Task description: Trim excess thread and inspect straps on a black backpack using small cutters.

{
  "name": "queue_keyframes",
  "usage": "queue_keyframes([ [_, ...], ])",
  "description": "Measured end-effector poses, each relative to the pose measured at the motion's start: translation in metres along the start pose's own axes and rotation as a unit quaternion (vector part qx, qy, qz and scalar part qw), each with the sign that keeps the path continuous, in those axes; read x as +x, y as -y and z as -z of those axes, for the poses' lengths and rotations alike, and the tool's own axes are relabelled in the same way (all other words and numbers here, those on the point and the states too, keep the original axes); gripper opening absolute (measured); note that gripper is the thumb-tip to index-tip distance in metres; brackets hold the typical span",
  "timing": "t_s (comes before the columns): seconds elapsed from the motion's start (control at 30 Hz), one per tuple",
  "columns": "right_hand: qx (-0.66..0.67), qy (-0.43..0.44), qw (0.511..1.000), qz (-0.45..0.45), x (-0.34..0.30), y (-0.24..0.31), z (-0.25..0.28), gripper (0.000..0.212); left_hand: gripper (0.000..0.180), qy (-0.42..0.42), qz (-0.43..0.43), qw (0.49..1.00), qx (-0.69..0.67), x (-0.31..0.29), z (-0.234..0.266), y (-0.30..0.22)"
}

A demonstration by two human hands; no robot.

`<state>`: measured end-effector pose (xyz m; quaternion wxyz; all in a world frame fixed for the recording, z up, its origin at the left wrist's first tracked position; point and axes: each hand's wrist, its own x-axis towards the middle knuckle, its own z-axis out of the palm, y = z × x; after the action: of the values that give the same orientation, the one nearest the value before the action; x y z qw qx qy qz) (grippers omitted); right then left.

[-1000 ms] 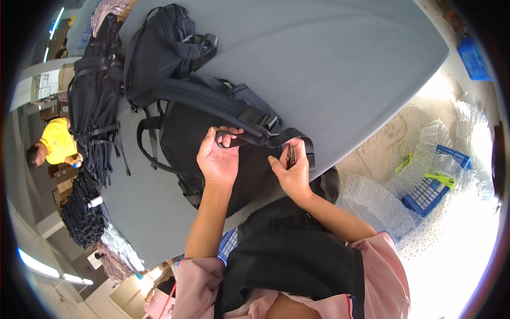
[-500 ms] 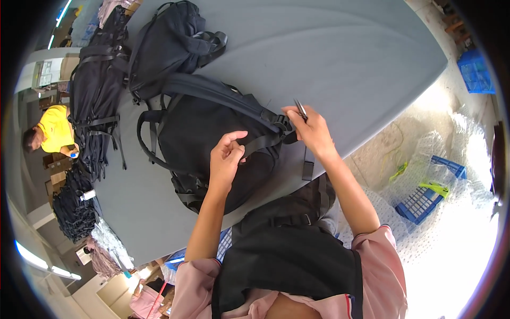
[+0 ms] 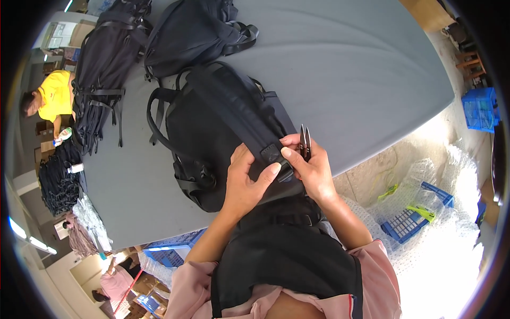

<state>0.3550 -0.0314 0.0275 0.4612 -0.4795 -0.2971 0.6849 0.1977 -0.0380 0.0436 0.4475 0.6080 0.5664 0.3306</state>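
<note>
A black backpack (image 3: 204, 125) lies on the grey-covered table in front of me. Its padded shoulder strap (image 3: 234, 109) runs across it toward my hands. My left hand (image 3: 243, 183) is at the strap's lower end, its fingers tucked along the left edge and its thumb by the dark buckle (image 3: 286, 173). Thumb and forefinger of my right hand (image 3: 314, 173) pinch the other side of that end. Thread snips (image 3: 305, 138) stay in the right hand too, their points facing away from me. The fingertips behind the strap are hidden.
More black backpacks (image 3: 194, 34) lie at the far left of the grey table (image 3: 361, 69). On the floor to the right are a blue crate (image 3: 409, 226) under bubble wrap and a blue bin (image 3: 481, 109). A person in yellow (image 3: 56, 95) stands beyond the left edge.
Both hands have come together at the strap's lower end, the right moving nearer to me. The strap now lies more steeply toward me. The snips remain in my right hand.
</note>
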Motion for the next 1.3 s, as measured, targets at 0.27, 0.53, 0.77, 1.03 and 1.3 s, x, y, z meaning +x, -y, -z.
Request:
queue_keyframes([
  [0.27, -0.349, 0.009, 0.903, 0.251, -0.015, 0.026, 0.013, 0.034, 0.020, -0.018, 0.138, 0.962, -0.235, -0.019, 0.016, -0.011],
  [0.53, -0.457, 0.082, 0.805, 0.370, -0.006, 0.042, 0.004, 0.029, 0.018, -0.034, 0.103, 0.969, -0.221, -0.026, 0.021, -0.004],
  [0.77, -0.470, 0.086, 0.788, 0.389, -0.003, 0.041, -0.002, 0.028, 0.018, -0.037, 0.078, 0.975, -0.207, -0.026, 0.017, 0.001],
  [1.03, -0.452, 0.031, 0.797, 0.398, -0.009, 0.031, -0.005, 0.025, 0.020, -0.007, 0.107, 0.962, -0.249, -0.023, 0.024, -0.011],
  [1.3, -0.502, 0.050, 0.759, 0.412, -0.009, 0.041, -0.010, 0.025, 0.022, 0.004, 0.109, 0.964, -0.243, -0.021, 0.029, -0.010],
])
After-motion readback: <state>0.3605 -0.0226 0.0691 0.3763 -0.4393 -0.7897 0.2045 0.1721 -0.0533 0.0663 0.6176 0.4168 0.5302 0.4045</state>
